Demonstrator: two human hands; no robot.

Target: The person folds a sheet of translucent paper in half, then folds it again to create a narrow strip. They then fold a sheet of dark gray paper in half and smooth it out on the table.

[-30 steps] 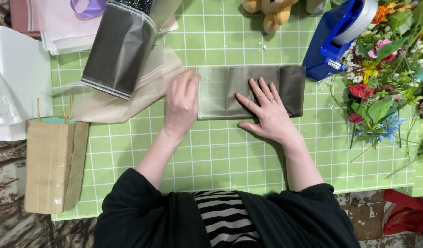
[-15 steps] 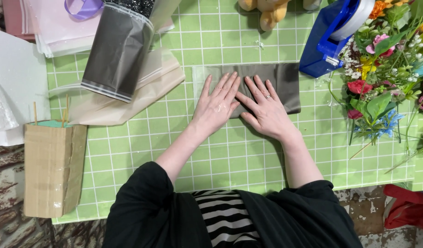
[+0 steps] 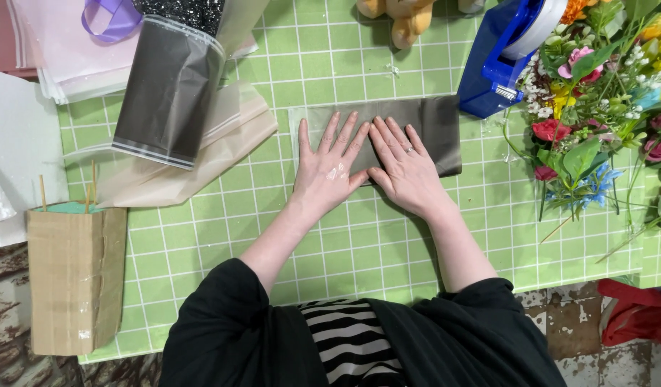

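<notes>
Both hands lie flat on a folded grey sheet (image 3: 431, 122). The left hand (image 3: 327, 175) and right hand (image 3: 408, 172) have fingers spread, holding nothing. They sit side by side on the green mat (image 3: 223, 236).

Left hand (image 3: 329, 172): flat, palm down, fingers spread and pointing away from the body. Right hand (image 3: 405, 170): flat, palm down, fingers together, ring on one finger. Hands side by side, thumbs nearly touching. Forearms bare, black sleeves pushed up.
</notes>
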